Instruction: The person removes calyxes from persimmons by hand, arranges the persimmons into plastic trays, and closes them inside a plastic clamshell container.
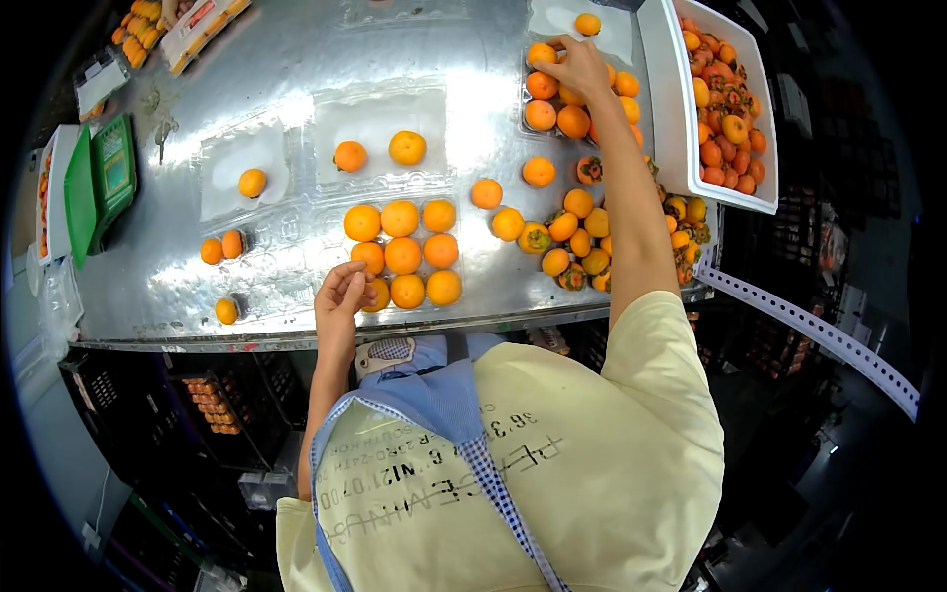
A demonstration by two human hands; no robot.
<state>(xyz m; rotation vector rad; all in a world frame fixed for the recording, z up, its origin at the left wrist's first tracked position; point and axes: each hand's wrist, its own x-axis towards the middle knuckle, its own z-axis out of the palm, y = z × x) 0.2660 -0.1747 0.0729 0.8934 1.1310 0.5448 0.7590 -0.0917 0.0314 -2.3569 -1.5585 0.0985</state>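
Note:
My right hand (580, 69) reaches to the far right tray, its fingers curled onto an orange persimmon (541, 54) at the tray's corner. Several more persimmons (572, 121) lie in that tray, partly hidden by my forearm. My left hand (341, 296) is at the near left corner of a clear plastic tray (419, 187) filled with rows of persimmons (402, 256). Its fingers are loosely bent and apart, beside a persimmon (376, 295), with nothing visible in them. Two persimmons (406, 148) rest on the padded lid (375, 118) behind this tray.
A white foam box (664, 89) full of persimmons stands at the right. Loose persimmons (577, 202) lie near it on the metal table (266, 59). Another clear tray (281, 266) holds a few at left. Green containers (110, 178) stand at the left edge; another person's hand (174, 10) shows top left.

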